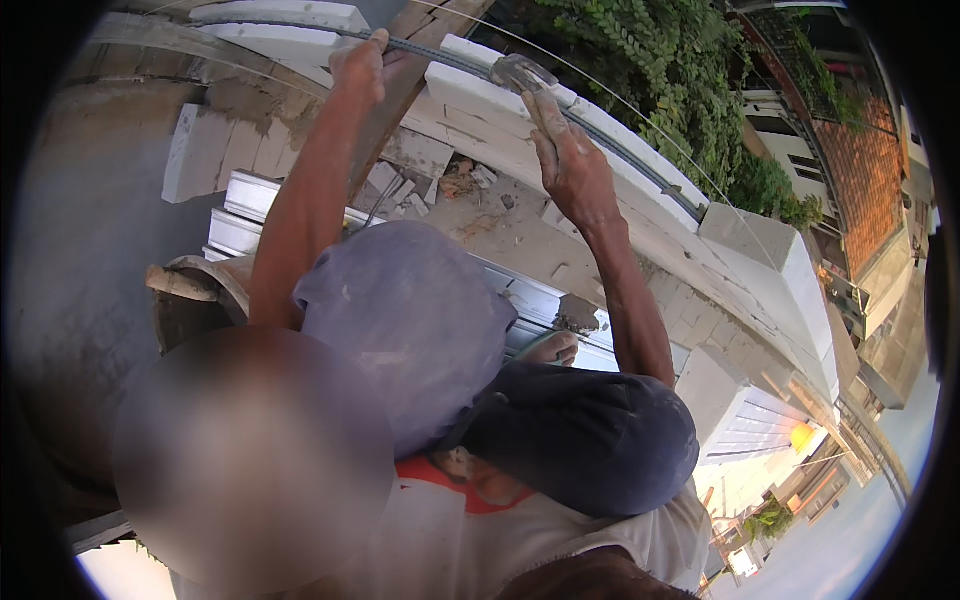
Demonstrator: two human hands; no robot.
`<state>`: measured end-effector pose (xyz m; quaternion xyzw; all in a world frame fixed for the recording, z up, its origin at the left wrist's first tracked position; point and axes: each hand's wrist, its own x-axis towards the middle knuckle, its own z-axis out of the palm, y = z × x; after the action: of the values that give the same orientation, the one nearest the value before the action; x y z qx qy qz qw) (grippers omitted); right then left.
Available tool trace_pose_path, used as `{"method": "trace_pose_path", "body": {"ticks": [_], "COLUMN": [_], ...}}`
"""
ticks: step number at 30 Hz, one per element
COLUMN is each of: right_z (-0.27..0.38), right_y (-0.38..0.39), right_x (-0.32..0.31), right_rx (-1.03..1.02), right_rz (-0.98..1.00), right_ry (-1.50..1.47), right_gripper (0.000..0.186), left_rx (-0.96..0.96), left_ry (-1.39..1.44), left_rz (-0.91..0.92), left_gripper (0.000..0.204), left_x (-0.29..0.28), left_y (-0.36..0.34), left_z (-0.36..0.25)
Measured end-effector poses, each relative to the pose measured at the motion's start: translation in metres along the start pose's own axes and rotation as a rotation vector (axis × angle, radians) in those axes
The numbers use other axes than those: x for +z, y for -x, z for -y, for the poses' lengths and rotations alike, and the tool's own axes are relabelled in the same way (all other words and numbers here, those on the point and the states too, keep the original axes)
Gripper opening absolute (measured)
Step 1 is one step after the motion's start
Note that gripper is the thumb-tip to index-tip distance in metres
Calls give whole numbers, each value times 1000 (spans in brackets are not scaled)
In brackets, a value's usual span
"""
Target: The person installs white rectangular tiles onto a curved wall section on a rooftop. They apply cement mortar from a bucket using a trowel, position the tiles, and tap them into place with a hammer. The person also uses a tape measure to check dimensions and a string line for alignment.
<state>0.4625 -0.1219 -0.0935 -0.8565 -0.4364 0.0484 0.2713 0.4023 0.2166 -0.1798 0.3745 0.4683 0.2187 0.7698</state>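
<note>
We find the work at the top edge of the white block wall [770, 250]. The left hand [358, 65] has its fingers clamped round a dark rod [640, 165] that runs along the top course. The right hand [572, 165] is closed on the handle of a trowel [522, 75], whose blade rests on the blocks, touching the rod. We judge the step to be bedding the rod in place. The next move calls for a steady hold on the rod and an even stroke along the top edge. A person in a dark cap [590, 440] is below.
</note>
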Motion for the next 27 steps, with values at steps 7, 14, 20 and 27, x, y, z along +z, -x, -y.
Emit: {"method": "trace_pose_path", "body": {"ticks": [7,14,20,27], "right_z": [0,12,12,21], "right_y": [-1,-4,-5,133], "right_x": [1,-6,-10,-38], "right_rx": [3,-30,43,359], "right_rz": [2,-13,84,-165], "right_ry": [17,106,84,-189], "right_gripper": [63,65,61,50], "left_rx": [-16,43,26,-35], "left_ry": [-34,53,9,42], "left_rz": [26,35,25,44], "left_gripper": [32,29,32,30], "left_x": [2,-8,5,-2], "left_y": [9,-6,12,16], "left_z": [2,4,-6,-6]}}
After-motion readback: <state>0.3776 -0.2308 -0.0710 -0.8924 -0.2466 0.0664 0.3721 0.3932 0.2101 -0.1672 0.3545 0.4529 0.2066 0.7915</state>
